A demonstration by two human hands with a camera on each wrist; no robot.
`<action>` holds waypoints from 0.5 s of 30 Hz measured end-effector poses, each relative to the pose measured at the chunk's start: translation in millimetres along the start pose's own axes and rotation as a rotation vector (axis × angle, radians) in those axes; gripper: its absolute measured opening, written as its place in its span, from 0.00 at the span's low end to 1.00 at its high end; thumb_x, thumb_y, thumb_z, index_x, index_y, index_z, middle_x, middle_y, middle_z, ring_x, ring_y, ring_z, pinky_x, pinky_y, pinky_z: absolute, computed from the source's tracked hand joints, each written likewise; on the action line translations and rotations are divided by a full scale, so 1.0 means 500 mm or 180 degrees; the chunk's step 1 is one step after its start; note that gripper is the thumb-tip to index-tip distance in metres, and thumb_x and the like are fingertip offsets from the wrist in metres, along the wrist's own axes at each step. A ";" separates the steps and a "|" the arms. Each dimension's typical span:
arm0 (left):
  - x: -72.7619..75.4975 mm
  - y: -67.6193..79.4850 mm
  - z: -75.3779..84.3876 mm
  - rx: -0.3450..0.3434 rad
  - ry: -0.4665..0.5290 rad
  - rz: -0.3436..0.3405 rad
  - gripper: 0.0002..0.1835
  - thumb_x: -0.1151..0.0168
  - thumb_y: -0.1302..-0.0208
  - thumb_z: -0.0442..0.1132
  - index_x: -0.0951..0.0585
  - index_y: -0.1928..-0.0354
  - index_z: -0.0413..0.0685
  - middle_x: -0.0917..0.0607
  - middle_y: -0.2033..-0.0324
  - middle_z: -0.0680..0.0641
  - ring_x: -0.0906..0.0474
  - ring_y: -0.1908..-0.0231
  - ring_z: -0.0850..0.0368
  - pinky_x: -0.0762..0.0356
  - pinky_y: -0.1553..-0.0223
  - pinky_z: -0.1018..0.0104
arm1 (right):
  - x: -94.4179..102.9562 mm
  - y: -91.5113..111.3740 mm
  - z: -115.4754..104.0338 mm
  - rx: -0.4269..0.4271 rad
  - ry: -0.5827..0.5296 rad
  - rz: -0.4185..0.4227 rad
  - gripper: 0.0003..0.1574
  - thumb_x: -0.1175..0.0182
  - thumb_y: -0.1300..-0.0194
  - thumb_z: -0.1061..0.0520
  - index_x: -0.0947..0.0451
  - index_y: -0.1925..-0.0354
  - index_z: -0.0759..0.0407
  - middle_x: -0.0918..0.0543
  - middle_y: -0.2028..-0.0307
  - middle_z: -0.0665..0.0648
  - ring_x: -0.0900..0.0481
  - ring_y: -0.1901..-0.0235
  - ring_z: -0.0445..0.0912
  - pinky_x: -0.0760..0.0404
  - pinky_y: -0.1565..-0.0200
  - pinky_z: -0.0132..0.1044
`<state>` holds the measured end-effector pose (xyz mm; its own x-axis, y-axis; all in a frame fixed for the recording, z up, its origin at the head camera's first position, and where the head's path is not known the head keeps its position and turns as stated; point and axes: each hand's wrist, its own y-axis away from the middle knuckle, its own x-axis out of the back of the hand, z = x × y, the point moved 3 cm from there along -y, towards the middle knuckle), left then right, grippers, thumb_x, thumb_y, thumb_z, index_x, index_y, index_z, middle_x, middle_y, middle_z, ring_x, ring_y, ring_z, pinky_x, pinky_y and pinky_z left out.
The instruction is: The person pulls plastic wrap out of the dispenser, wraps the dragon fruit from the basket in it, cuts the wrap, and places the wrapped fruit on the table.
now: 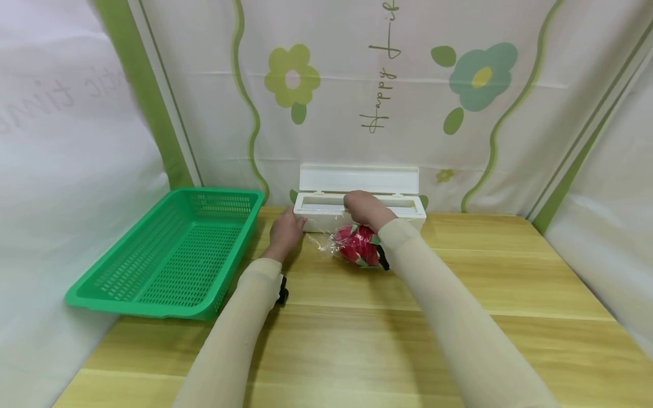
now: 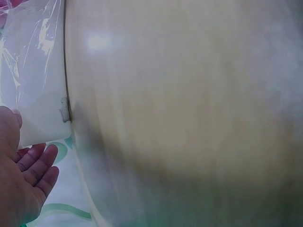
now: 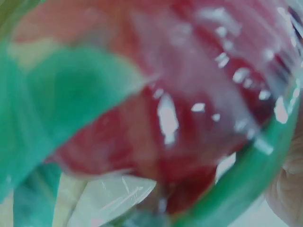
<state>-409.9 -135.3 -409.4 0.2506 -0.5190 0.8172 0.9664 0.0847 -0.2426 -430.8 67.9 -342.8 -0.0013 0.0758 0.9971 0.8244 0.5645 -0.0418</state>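
Note:
A white cling film dispenser point(image 1: 318, 222) stands at the back of the table with its lid point(image 1: 359, 178) raised. My left hand point(image 1: 287, 231) grips its left end; in the left wrist view the thumb lies on the front face and the fingers go round the end. Over the dispenser's long opening is my right hand point(image 1: 368, 208), fingers curled, with what lies under them hidden. Below that wrist, a red dragon fruit point(image 1: 354, 246) with green scales sits in clear cling film point(image 1: 322, 243), which stretches toward the dispenser. The fruit fills the right wrist view, blurred.
A green plastic basket point(image 1: 232, 266) stands on the left of the wooden table point(image 1: 347, 351). Directly behind the dispenser hangs a flower-printed curtain point(image 1: 336, 136), with more white cloth on both sides.

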 end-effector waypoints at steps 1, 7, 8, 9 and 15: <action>0.000 0.000 0.000 0.0004 -0.0005 0.0000 0.23 0.49 0.39 0.52 0.30 0.55 0.37 0.23 0.64 0.41 0.25 0.63 0.46 0.28 0.67 0.55 | 0.000 0.003 0.003 0.0009 -0.0025 0.0000 0.13 0.54 0.41 0.70 0.26 0.74 0.59 0.24 0.74 0.53 0.30 0.73 0.46 0.28 0.67 0.37; -0.004 0.000 -0.001 0.0013 -0.0034 -0.0017 0.23 0.50 0.38 0.53 0.30 0.55 0.37 0.24 0.65 0.41 0.25 0.64 0.46 0.27 0.67 0.55 | -0.002 0.018 0.024 -0.0016 -0.0226 -0.0066 0.10 0.54 0.37 0.66 0.26 0.65 0.59 0.24 0.66 0.53 0.28 0.68 0.45 0.28 0.64 0.38; -0.003 0.000 0.000 0.0009 -0.0024 -0.0025 0.23 0.50 0.38 0.52 0.30 0.55 0.37 0.24 0.65 0.41 0.26 0.64 0.46 0.27 0.67 0.55 | -0.003 0.021 0.028 -0.0029 -0.0247 -0.0066 0.10 0.54 0.37 0.66 0.26 0.63 0.59 0.24 0.65 0.53 0.28 0.67 0.45 0.28 0.62 0.38; -0.003 0.000 0.001 0.0008 -0.0019 -0.0022 0.23 0.50 0.38 0.52 0.30 0.56 0.37 0.24 0.66 0.42 0.26 0.64 0.46 0.28 0.67 0.55 | -0.004 0.023 0.032 -0.0031 -0.0244 -0.0066 0.09 0.54 0.37 0.65 0.26 0.63 0.60 0.24 0.65 0.53 0.28 0.67 0.46 0.28 0.63 0.39; -0.002 0.001 0.000 0.0012 -0.0019 0.0009 0.23 0.51 0.38 0.53 0.30 0.57 0.38 0.24 0.67 0.42 0.26 0.65 0.47 0.28 0.68 0.56 | -0.006 0.034 0.041 -0.0022 -0.0149 0.0011 0.10 0.52 0.36 0.63 0.26 0.59 0.61 0.23 0.62 0.55 0.26 0.62 0.48 0.27 0.59 0.39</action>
<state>-409.8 -134.7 -410.5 0.2535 -0.5136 0.8197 0.9660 0.0894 -0.2427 -428.5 94.2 -347.9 -0.0250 0.1162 0.9929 0.8283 0.5585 -0.0445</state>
